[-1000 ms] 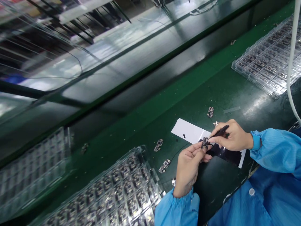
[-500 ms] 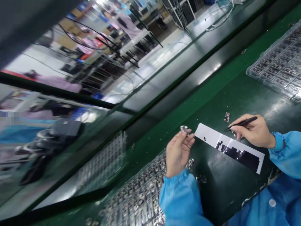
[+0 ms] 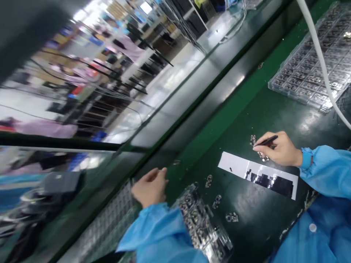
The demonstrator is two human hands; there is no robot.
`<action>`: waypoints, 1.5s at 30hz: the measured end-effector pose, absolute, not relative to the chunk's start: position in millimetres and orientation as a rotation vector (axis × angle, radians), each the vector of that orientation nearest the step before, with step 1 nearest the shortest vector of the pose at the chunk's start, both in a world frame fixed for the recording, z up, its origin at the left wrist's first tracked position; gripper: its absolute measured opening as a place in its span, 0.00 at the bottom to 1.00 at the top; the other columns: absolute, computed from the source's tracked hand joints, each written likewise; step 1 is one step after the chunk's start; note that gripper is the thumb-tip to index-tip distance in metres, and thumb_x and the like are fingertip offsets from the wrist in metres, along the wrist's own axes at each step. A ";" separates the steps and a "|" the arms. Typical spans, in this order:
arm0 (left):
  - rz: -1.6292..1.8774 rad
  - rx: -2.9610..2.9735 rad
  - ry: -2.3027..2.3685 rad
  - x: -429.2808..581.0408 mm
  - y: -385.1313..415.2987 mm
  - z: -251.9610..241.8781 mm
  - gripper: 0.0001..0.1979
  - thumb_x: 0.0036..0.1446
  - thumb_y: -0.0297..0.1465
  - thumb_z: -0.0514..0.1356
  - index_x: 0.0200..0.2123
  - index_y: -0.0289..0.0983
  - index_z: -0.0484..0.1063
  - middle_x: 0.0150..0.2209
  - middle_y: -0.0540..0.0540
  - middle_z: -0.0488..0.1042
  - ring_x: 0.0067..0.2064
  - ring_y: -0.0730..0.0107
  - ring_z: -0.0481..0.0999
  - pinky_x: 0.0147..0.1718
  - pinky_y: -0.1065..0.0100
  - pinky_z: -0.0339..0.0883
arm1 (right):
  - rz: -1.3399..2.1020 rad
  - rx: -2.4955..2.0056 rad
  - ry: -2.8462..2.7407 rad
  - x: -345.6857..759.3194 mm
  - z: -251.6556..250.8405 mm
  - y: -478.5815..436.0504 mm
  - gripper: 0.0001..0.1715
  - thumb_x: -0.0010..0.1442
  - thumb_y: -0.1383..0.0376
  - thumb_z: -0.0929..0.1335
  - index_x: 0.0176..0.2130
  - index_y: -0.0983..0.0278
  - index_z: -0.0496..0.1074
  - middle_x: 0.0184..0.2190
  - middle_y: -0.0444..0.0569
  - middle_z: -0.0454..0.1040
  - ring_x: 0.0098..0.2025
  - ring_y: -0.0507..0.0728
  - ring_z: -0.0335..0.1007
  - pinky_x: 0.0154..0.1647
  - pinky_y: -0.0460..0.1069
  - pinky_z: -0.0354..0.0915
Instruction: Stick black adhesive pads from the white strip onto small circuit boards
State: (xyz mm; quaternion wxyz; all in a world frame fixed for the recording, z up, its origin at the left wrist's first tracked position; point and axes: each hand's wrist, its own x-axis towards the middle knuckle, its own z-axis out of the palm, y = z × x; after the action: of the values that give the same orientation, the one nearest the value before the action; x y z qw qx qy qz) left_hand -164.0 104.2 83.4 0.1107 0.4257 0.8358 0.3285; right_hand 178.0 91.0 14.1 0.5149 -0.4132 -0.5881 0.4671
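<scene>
My right hand (image 3: pixel 283 148) is closed around black tweezers (image 3: pixel 270 140), their tips down by a small metal-and-black component (image 3: pixel 252 138) on the green tabletop. Under its fingers more small components (image 3: pixel 263 157) lie. Between my hands rests a white strip (image 3: pixel 233 160) with black adhesive pieces (image 3: pixel 281 184) along one side. At the left, my left hand (image 3: pixel 150 188) is raised with curled fingers, close to the far edge of the tabletop. Its fingertips are pressed together, and whatever they hold is hidden. Several loose components (image 3: pixel 217 201) lie between that arm and the strip.
A clear compartment tray (image 3: pixel 227 243) full of components sits partly beneath my left sleeve. Another filled tray (image 3: pixel 296 87) stands at the far right, with a white cable (image 3: pixel 319 54) hanging in front. A metal ledge (image 3: pixel 216 89) borders the tabletop.
My left hand has moved left, away from the strip; the small metal part seen in its fingers earlier no longer shows. My right hand has brought the tweezers down to a component. The view has shifted.
</scene>
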 end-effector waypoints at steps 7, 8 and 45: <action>0.377 2.108 1.917 -47.6 1.8 65.4 0.11 0.52 0.38 0.61 0.38 0.41 0.77 0.38 0.48 0.80 0.33 0.62 0.77 0.34 0.64 0.70 | 1.370 -0.987 -1.367 180.4 20.1 100.4 0.18 0.51 0.55 0.71 0.31 0.68 0.69 0.20 0.45 0.71 0.21 0.51 0.71 0.20 0.44 0.66; 0.344 2.217 1.737 -26.3 -13.3 57.9 0.10 0.55 0.36 0.59 0.38 0.41 0.77 0.37 0.47 0.79 0.35 0.63 0.77 0.35 0.65 0.70 | 1.433 -0.985 -1.347 181.9 21.9 100.0 0.18 0.50 0.55 0.71 0.31 0.68 0.68 0.20 0.44 0.70 0.21 0.51 0.71 0.19 0.44 0.66; 0.177 2.415 1.710 50.1 -38.7 4.9 0.18 0.63 0.33 0.49 0.52 0.37 0.69 0.30 0.46 0.70 0.29 0.68 0.71 0.24 0.70 0.61 | 1.743 -1.252 -1.163 214.0 2.4 56.4 0.19 0.43 0.58 0.75 0.25 0.67 0.66 0.12 0.39 0.68 0.14 0.50 0.68 0.13 0.41 0.61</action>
State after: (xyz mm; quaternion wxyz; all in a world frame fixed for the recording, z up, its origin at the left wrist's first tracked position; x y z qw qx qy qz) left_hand 50.1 -38.7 4.9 0.0883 0.8115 0.5745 0.0596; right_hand 214.0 56.4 2.4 0.3432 -0.4818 -0.4477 0.6706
